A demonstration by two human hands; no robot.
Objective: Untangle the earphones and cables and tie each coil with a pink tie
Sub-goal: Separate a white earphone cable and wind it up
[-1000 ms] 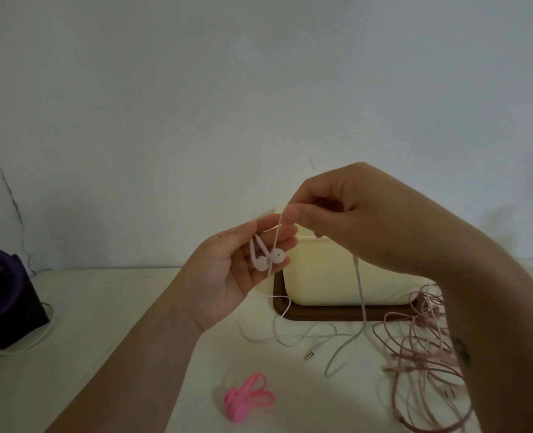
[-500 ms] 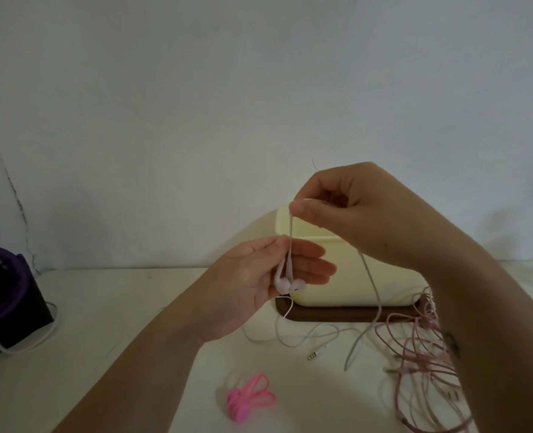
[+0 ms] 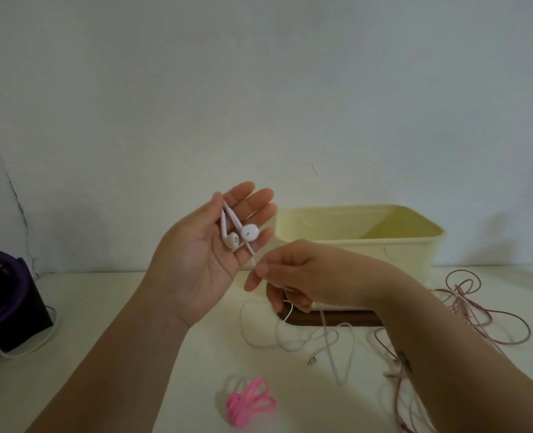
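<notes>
My left hand (image 3: pixel 196 254) is raised palm up, with the two white earbuds (image 3: pixel 241 235) lying across its fingers and the thumb pinning their stems. Just below it, my right hand (image 3: pixel 296 276) pinches the thin white earphone cable between thumb and fingertips. From there the white cable (image 3: pixel 290 339) trails down in loose loops on the table and ends in a jack plug (image 3: pixel 313 359). A bunch of pink ties (image 3: pixel 248 401) lies on the table near the front. A tangled pink cable (image 3: pixel 477 310) sprawls at the right, partly hidden by my right forearm.
A cream plastic box (image 3: pixel 384 245) stands on a dark brown base (image 3: pixel 321 318) behind my right hand, against the wall. At the far left sits a black and purple object (image 3: pixel 2 301) with a white cord (image 3: pixel 24 351) curling from it.
My left hand has risen and turned palm up with the earbuds. My right hand has dropped from above the earbuds to below them, sliding down the white cable.
</notes>
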